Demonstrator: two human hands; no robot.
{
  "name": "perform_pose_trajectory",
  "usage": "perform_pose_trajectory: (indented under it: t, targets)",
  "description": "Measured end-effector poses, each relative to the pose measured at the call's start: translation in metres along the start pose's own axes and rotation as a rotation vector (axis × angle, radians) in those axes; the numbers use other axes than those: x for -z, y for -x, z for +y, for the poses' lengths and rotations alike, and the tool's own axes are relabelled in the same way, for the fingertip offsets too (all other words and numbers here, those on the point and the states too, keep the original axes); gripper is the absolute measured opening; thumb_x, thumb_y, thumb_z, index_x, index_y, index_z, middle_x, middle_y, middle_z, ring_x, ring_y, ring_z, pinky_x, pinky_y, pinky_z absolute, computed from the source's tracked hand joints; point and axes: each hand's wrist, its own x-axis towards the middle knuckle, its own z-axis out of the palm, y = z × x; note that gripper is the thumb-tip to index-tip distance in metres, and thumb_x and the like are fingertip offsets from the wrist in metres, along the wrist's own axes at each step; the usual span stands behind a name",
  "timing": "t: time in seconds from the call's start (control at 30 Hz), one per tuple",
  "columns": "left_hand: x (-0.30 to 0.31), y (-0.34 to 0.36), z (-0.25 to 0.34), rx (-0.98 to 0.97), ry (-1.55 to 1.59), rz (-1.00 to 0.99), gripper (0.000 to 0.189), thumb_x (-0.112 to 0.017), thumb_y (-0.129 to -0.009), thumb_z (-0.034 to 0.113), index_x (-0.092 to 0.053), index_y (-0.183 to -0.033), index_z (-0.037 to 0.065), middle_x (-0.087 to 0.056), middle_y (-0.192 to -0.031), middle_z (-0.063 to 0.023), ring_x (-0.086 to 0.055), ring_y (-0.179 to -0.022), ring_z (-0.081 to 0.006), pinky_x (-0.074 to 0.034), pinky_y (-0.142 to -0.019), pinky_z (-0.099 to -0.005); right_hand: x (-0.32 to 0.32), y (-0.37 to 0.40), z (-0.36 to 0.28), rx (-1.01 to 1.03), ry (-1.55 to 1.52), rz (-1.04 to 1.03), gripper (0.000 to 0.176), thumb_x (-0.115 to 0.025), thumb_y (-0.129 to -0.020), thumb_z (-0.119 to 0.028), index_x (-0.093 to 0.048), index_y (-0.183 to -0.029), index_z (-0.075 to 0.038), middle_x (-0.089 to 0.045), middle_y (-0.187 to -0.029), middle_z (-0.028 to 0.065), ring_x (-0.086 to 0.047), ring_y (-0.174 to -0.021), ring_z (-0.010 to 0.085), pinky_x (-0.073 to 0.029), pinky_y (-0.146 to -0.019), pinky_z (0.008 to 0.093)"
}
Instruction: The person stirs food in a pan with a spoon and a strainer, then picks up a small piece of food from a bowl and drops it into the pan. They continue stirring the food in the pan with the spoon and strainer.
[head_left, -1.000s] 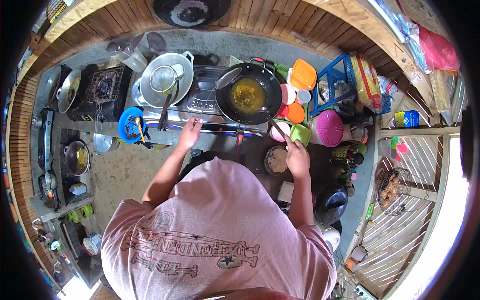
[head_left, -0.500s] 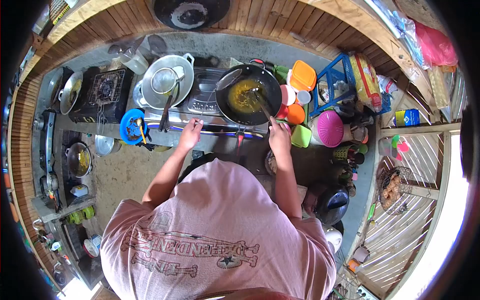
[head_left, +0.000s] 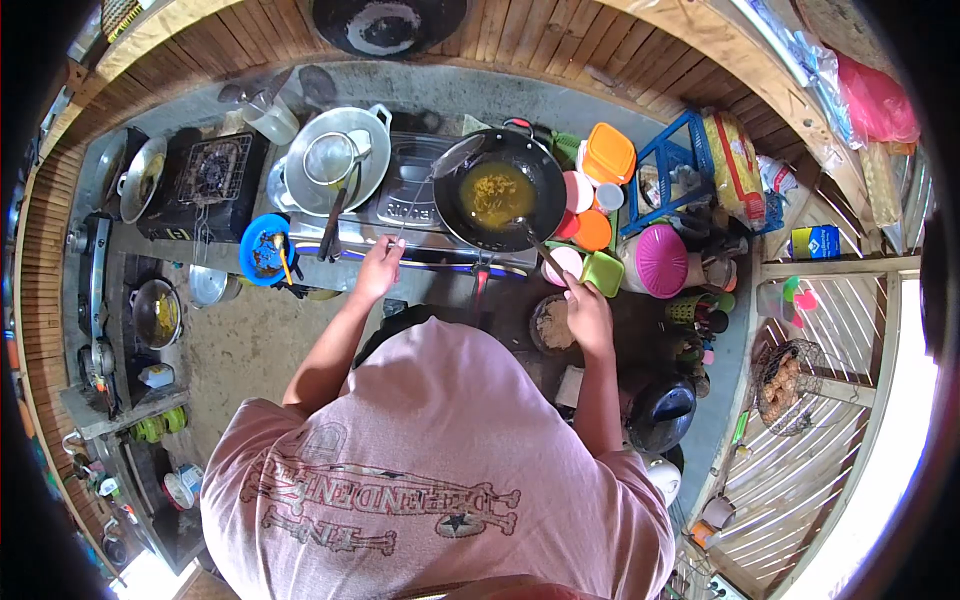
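A black wok (head_left: pixel 456 214) sits on the stove and holds yellowish oil with small yellow pieces (head_left: pixel 493 188) clustered near its middle. My right hand (head_left: pixel 588 318) is closed around the long handle of a turner (head_left: pixel 540 248), whose head touches the wok's near right side. My left hand (head_left: pixel 380 270) pinches the thin handle of a wire skimmer (head_left: pixel 459 157). The skimmer's round head rests over the wok's upper left rim.
Left of the wok, a large metal pot (head_left: pixel 371 189) carries a strainer (head_left: pixel 329 159). A blue bowl (head_left: pixel 249 257) with dark food stands at the counter edge. Plastic containers (head_left: pixel 609 152) crowd the wok's right side, beside a pink-lidded tub (head_left: pixel 658 257). A grill rack (head_left: pixel 213 170) lies far left.
My right hand has moved down and right, drawing the turner's head from mid-wok to the near right side. The yellow pieces now sit closer together. My left hand stays nearly still.
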Motion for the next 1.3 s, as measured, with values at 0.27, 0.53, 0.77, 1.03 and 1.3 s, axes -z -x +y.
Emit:
perform_pose_trajectory:
  t: [0.27,0.53,0.77,1.03,1.3]
  targets:
    - [-0.003,-0.001,0.003,-0.031,0.009,-0.004,0.033,-0.053,-0.103,0.033,-0.055,-0.109,0.001,-0.048,-0.058,-0.0016,-0.047,-0.046,-0.0115,-0.037,-0.046,-0.0303,-0.044,-0.037,-0.018,0.062,-0.103,0.084,0.036,-0.06,-0.092,-0.009,-0.063,-0.128,-0.006,-0.064,-0.101,0.0218,-0.063,-0.096,0.0411,-0.051,-0.083,0.0482]
    - [0.003,-0.006,-0.004,-0.019,-0.004,0.004,0.031,-0.053,-0.103,0.032,-0.056,-0.108,0.001,-0.053,-0.059,-0.0047,-0.052,-0.046,-0.0142,-0.041,-0.046,-0.0327,-0.024,-0.023,-0.024,0.092,-0.107,0.149,0.036,-0.06,-0.092,-0.008,-0.064,-0.128,-0.007,-0.063,-0.099,0.0202,-0.063,-0.093,0.0396,-0.051,-0.08,0.0478]
    - [0.001,-0.006,-0.009,-0.046,0.002,0.016,0.03,-0.053,-0.103,0.032,-0.055,-0.106,0.002,-0.052,-0.058,-0.0044,-0.051,-0.045,-0.0142,-0.04,-0.045,-0.0329,-0.005,-0.004,-0.008,-0.037,-0.017,0.082,0.036,-0.06,-0.093,-0.012,-0.065,-0.129,-0.014,-0.065,-0.109,0.0224,-0.064,-0.1,0.0408,-0.052,-0.086,0.0481]
    - [-0.004,-0.001,-0.003,-0.04,-0.004,-0.011,0.03,-0.053,-0.104,0.033,-0.055,-0.107,0.003,-0.05,-0.057,-0.0037,-0.05,-0.045,-0.0143,-0.04,-0.045,-0.0327,-0.044,-0.02,0.001,0.048,-0.008,0.174,0.037,-0.06,-0.094,-0.012,-0.063,-0.131,-0.014,-0.064,-0.104,0.0203,-0.063,-0.096,0.0397,-0.052,-0.083,0.0473]
    - [0.003,0.003,0.0,-0.023,0.004,-0.026,0.029,-0.053,-0.104,0.032,-0.055,-0.108,0.003,-0.05,-0.056,-0.003,-0.05,-0.046,-0.0134,-0.039,-0.046,-0.032,-0.039,-0.018,-0.004,0.011,-0.18,0.166,0.036,-0.058,-0.095,-0.014,-0.063,-0.132,-0.011,-0.064,-0.11,0.0216,-0.063,-0.101,0.0402,-0.051,-0.087,0.0466]
